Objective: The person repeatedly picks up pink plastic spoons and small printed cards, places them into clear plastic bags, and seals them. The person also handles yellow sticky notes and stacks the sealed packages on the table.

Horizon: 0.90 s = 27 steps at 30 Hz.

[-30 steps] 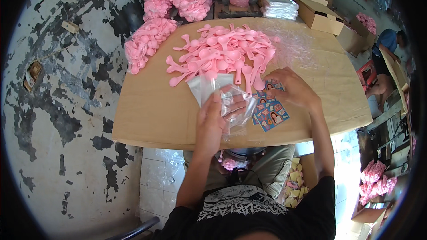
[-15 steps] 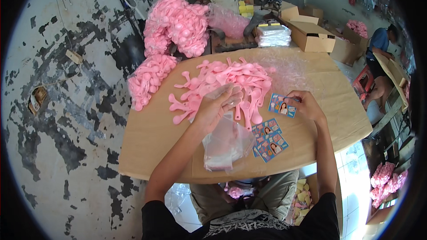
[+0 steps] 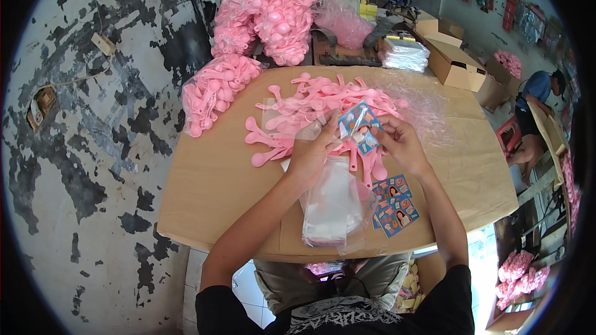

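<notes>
A clear plastic bag (image 3: 280, 118) is pinched in my left hand (image 3: 310, 154), above the pink spoon pile. My right hand (image 3: 402, 141) grips a blue printed card (image 3: 359, 123) by its edge, close against the left fingers. Whether the card's edge lies inside the bag's mouth I cannot tell. Below the hands lies a stack of clear plastic bags (image 3: 329, 208), some fanned out to the right. Several more blue cards (image 3: 396, 214) overlap on the table right of that stack. Pink plastic spoons (image 3: 338, 94) form a loose heap just beyond my hands.
Brown paper covers the table (image 3: 217, 201). Large clear sacks of pink spoons (image 3: 273, 18) stand at its far left. Crumpled clear film (image 3: 428, 108) lies far right, near packed plastic bags (image 3: 403, 54) and a cardboard box (image 3: 456, 65). Another person (image 3: 537, 102) sits at the right.
My right hand has lifted its card up and leftward from beside the loose cards, and it now meets the left hand. The view has shifted slightly.
</notes>
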Motion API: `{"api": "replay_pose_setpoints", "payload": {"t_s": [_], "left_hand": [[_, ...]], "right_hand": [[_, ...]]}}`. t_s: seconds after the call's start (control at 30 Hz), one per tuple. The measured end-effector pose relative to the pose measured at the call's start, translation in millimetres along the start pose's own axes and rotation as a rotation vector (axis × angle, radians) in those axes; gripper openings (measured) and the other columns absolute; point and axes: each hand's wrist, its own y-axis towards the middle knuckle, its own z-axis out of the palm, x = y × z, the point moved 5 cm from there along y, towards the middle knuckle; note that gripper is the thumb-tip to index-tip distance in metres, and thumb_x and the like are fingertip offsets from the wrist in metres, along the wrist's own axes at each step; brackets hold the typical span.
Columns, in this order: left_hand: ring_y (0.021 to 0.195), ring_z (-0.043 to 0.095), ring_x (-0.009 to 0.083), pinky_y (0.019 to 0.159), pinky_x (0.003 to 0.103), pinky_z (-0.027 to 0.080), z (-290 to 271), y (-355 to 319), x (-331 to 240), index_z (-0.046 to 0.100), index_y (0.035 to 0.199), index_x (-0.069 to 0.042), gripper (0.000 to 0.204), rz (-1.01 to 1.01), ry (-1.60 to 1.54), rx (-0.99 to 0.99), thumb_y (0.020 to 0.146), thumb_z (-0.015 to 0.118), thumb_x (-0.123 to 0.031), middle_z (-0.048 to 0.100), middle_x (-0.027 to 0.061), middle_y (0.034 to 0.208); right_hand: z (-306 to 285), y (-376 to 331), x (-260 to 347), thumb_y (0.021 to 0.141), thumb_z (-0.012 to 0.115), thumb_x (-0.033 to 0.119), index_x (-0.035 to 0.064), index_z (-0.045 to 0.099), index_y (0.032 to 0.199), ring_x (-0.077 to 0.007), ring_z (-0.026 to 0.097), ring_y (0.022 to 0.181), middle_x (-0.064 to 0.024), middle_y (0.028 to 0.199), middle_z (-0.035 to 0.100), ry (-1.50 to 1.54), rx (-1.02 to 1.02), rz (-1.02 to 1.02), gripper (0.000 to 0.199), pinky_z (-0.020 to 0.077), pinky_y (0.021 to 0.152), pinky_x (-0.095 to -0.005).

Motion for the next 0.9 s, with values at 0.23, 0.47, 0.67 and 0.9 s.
{"api": "replay_pose_setpoints", "payload": {"t_s": [0.23,0.47,0.67,0.9], "left_hand": [[0.118,0.058,0.0209,0.101,0.036,0.048,-0.6,-5.1,0.7,0.05,0.133,0.005,0.047,0.011,0.145,-0.007,0.1,0.056,-0.029,0.058,0.0146,0.129],[0.127,0.052,0.0265,0.11,0.04,0.042,5.9,-6.2,2.0,0.042,0.138,0.008,0.051,0.0,0.061,0.021,0.102,0.053,-0.026,0.049,0.0187,0.14],[0.128,0.051,0.0197,0.11,0.04,0.041,12.9,-12.9,0.5,0.043,0.141,0.001,0.046,0.004,0.069,-0.019,0.101,0.053,-0.02,0.051,0.0093,0.139],[0.099,0.062,0.0122,0.089,0.031,0.049,12.0,-12.5,17.1,0.059,0.12,-0.003,0.029,-0.06,0.122,0.084,0.098,0.061,-0.022,0.064,0.0043,0.11]], "right_hand": [[-1.9,-9.4,-14.4,0.097,0.059,0.008,0.0007,0.063,0.112,-0.0028,0.06,0.082,0.0014,0.098,0.068,-0.053,0.038,0.026,0.017,0.0494,0.072,-0.02],[-14.6,-11.5,-17.1,0.098,0.059,0.01,0.0023,0.06,0.117,-0.0004,0.058,0.081,0.0018,0.098,0.068,0.072,-0.055,-0.018,0.02,0.0469,0.067,-0.0179],[-4.5,-15.0,-21.7,0.097,0.061,0.009,0.0002,0.065,0.114,-0.0037,0.06,0.084,-0.0004,0.1,0.068,-0.087,0.028,-0.031,0.02,0.0511,0.073,-0.0225],[6.8,-20.0,-16.7,0.096,0.063,0.013,0.0001,0.068,0.112,-0.0034,0.06,0.083,-0.0003,0.096,0.068,0.16,0.028,-0.03,0.021,0.051,0.072,-0.0226]]}}
